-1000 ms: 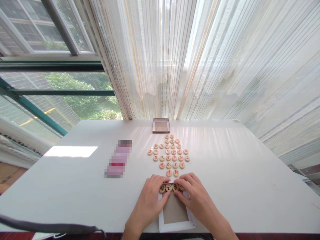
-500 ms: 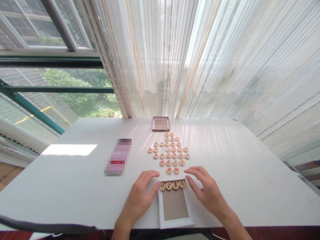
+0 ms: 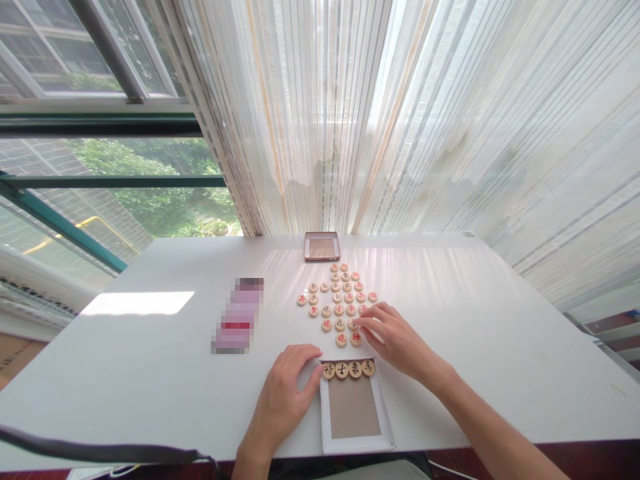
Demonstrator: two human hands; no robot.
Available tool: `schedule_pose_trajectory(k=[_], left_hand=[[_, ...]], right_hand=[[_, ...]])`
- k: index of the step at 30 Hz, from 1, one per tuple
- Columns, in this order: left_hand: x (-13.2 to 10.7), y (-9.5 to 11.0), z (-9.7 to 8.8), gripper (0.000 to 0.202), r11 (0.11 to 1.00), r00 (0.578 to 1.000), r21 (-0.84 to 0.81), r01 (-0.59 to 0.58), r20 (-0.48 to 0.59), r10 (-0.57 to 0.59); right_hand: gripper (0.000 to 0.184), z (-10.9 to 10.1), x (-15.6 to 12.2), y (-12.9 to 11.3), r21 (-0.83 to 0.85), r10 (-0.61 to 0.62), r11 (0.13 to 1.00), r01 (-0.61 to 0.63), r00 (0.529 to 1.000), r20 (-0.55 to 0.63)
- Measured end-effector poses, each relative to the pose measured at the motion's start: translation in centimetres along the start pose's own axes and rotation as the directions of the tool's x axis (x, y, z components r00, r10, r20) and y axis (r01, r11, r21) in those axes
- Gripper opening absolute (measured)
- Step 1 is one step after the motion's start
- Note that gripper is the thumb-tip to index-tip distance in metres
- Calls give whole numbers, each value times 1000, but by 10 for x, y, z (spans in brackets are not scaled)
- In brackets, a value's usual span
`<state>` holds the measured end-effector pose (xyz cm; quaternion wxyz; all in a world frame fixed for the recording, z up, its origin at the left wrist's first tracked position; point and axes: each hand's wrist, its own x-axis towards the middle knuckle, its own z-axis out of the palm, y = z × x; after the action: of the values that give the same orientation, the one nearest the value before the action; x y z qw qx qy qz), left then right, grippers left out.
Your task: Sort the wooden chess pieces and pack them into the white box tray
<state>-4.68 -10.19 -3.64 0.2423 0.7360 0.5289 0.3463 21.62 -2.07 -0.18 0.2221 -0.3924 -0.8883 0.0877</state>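
Note:
My right hand (image 3: pixel 395 337) reaches over the near right part of the spread of round wooden xiangqi pieces (image 3: pixel 339 310). Its fingertips are at a black-marked piece (image 3: pixel 353 325), partly covering it, with thumb and fingers slightly apart. Just below lies a red-marked piece (image 3: pixel 355 339). My left hand (image 3: pixel 287 393) rests at the left edge of a shallow cardboard box (image 3: pixel 326 427), fingers curved and apart, thumb beside the piece at the left end of the row (image 3: pixel 328 370). Several black-marked pieces sit in that row along the box's far edge.
A second shallow box part (image 3: pixel 322 259) lies at the back of the white table (image 3: pixel 150 373). To the left is a blurred pinkish item (image 3: pixel 238 317). A dark strap (image 3: pixel 100 450) crosses the near left edge. Striped curtains (image 3: pixel 320 120) hang behind the table.
My right hand has moved forward and left, from beside the box to over the loose pieces. My left hand has stayed by the box. The whole view has shifted slightly.

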Motion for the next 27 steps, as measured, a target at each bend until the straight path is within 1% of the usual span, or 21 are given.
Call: schedule_pose_trajectory(k=[2, 6, 14, 22, 25, 27], left_hand=[[0, 1, 0, 16, 1000, 1000, 2, -2, 1, 2], [-1, 1, 1, 17, 1000, 1000, 6, 2, -9, -2], [-1, 1, 0, 16, 1000, 1000, 11, 3, -6, -3], [0, 1, 0, 16, 1000, 1000, 6, -3, -19, 3], [0, 1, 0, 16, 1000, 1000, 7, -2, -20, 2], [0, 1, 0, 16, 1000, 1000, 5, 5, -16, -4]], right_hand=[[11, -1, 8, -3, -9, 16, 1000, -16, 1000, 14], [16, -5, 21, -7, -58, 53, 997, -50, 997, 52], [14, -2, 31, -7, -106, 115, 989, -104, 988, 104], [16, 1, 36, -9, -107, 131, 987, -121, 988, 86], [14, -4, 36, -11, -95, 135, 987, -129, 989, 61], [12, -11, 33, -13, -50, 134, 990, -133, 991, 21]])
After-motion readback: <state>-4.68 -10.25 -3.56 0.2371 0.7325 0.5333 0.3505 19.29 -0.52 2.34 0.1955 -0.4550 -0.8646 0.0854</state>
